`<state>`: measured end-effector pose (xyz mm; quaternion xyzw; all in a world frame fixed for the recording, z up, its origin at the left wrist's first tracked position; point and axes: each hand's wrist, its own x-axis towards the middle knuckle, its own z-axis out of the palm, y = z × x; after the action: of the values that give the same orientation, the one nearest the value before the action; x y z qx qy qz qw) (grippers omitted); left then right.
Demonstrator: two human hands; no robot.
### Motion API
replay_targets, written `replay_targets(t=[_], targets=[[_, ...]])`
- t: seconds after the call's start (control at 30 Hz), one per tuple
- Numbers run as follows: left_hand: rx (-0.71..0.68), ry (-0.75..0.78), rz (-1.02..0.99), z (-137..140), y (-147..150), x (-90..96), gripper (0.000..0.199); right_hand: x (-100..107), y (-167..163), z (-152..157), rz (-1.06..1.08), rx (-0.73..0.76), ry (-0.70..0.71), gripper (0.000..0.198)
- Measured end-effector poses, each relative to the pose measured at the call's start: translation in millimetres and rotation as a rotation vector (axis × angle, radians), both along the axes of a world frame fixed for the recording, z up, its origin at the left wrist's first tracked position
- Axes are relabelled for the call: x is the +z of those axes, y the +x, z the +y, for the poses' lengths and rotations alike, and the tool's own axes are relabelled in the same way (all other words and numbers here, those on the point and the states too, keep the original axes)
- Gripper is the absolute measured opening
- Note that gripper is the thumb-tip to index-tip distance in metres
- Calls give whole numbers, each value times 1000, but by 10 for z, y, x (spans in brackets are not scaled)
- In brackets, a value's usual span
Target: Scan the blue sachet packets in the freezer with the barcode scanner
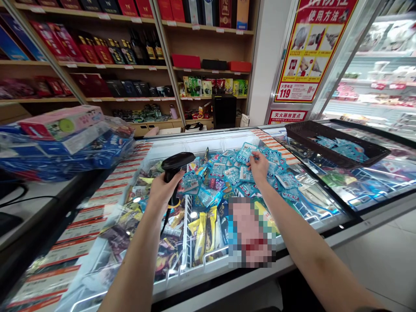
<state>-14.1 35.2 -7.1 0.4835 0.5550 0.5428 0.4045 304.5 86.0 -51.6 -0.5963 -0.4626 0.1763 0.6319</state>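
My left hand (165, 186) is wrapped round the handle of a black barcode scanner (178, 160), its head turned to the right toward the packets. My right hand (259, 167) pinches the edge of a small blue packet (246, 151) at the back of the pile. Many similar small blue packets (232, 175) lie loosely heaped on the freezer's glass top (208, 138), around and under my right hand. A few sit close to the scanner's right side. What is printed on the packets is too small to read.
Wrapped ice creams (203, 234) in white wire baskets show through the glass. A dark brown basket (378, 151) with more blue packets stands at the right. Plastic-wrapped boxes (65, 130) are stacked at the left. Shelves (208, 30) of boxes and bottles stand behind.
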Motion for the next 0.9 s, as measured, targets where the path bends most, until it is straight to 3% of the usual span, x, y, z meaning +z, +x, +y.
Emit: replay_targets(t=[0.27, 0.53, 0.67, 0.9], targets=[[12, -2, 10, -33, -31, -36, 41, 11, -25, -39, -287, -98, 78, 36], [30, -2, -27, -6, -169, -66, 41, 84, -192, -122, -447, -18, 161, 28], [50, -1, -94, -3, -264, -86, 42, 116, -380, -116, -613, 135, 175, 24], [75, -14, -149, -28, -305, -62, 41, 172, -880, -27, -948, 672, 155, 37]])
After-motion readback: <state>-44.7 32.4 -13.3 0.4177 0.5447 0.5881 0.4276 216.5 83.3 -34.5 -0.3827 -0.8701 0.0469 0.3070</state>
